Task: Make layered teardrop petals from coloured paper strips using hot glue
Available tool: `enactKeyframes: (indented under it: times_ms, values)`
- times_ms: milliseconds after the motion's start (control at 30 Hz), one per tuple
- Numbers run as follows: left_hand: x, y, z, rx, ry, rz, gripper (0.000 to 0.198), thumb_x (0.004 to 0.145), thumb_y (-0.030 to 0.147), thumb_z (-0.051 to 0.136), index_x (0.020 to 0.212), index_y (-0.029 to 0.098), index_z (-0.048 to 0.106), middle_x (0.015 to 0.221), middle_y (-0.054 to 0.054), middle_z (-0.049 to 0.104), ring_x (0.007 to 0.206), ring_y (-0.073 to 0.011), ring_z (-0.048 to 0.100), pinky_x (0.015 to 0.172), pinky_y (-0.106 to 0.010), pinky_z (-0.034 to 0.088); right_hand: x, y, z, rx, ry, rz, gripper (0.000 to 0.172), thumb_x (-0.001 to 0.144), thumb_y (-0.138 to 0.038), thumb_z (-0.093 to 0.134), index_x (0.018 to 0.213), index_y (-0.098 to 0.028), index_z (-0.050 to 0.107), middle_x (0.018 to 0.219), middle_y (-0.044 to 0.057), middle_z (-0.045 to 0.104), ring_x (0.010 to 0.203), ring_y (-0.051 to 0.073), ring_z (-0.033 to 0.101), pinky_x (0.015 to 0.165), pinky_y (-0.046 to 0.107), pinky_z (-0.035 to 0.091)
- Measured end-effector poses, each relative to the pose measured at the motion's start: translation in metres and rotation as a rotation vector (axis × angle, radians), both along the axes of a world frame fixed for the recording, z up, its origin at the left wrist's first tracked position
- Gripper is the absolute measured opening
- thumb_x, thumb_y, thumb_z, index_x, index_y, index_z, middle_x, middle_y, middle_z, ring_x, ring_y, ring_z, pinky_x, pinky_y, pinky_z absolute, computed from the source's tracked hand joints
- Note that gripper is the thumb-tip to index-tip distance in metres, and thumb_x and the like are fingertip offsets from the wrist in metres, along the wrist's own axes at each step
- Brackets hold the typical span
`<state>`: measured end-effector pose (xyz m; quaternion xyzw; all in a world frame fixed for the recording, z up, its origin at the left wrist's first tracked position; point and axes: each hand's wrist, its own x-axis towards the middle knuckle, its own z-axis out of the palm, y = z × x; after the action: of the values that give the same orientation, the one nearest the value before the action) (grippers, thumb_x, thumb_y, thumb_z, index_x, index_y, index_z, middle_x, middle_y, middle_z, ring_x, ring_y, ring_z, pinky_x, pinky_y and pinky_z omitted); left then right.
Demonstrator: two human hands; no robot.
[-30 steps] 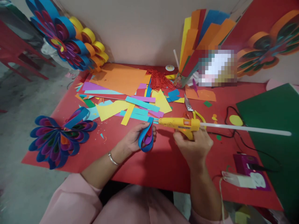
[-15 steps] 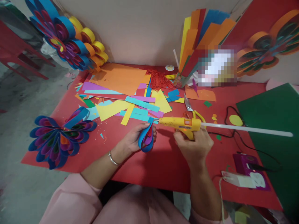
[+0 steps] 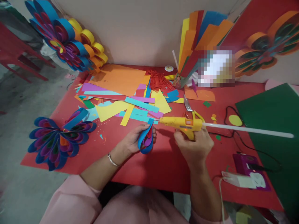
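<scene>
My left hand [image 3: 136, 138] pinches a paper loop petal [image 3: 141, 143] by its pointed top. Its outer strip is blue, with purple and red loops nested inside. My right hand [image 3: 196, 141] is wrapped round the handle of a yellow glue gun [image 3: 174, 123], whose metal nozzle points left at the petal's tip. A long white glue stick [image 3: 247, 129] sticks out of the gun's back. Behind the gun lie scissors [image 3: 187, 104], partly hidden by it. To the left of my left arm rests a paper flower [image 3: 54, 152] of blue, purple and green loops.
Paper strips and scraps [image 3: 112, 109] cover the middle of the red table [image 3: 144, 171]. At the back stands a cup [image 3: 179, 80] of upright paper strips. A black cord [image 3: 226, 116] and a purple power box [image 3: 243, 165] lie right, near a green board [image 3: 268, 124].
The glue gun has shifted very slightly right relative to the petal, its nozzle still close to the tip. Both hands keep nearly the same place, and the view has moved a little.
</scene>
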<state>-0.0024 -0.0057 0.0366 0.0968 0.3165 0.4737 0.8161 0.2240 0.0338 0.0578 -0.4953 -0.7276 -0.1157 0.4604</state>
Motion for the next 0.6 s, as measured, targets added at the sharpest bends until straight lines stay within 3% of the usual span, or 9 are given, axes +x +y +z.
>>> enactKeyframes:
  times_ms: [267, 600]
  values:
    - [0.0014, -0.0001, 0.0053, 0.010, 0.038, -0.002, 0.042, 0.074, 0.045, 0.098, 0.082, 0.010, 0.077, 0.080, -0.009, 0.072, 0.075, -0.0175, 0.069, 0.072, -0.028, 0.058, -0.0003, -0.0011, 0.0000, -0.024, -0.005, -0.014, 0.023, 0.081, -0.023, 0.070, 0.077, -0.028, 0.048, 0.067, -0.002, 0.060, 0.065, 0.020, 0.065, 0.063, 0.032, 0.052]
    - [-0.0001, 0.0009, 0.0037, 0.008, -0.025, 0.003, 0.040, 0.075, 0.044, 0.097, 0.083, 0.010, 0.077, 0.080, -0.008, 0.070, 0.076, -0.0163, 0.067, 0.071, -0.027, 0.057, -0.0009, -0.0025, 0.0061, -0.107, 0.040, -0.017, 0.024, 0.082, -0.028, 0.069, 0.073, -0.028, 0.046, 0.063, -0.002, 0.056, 0.061, 0.019, 0.058, 0.059, 0.032, 0.047]
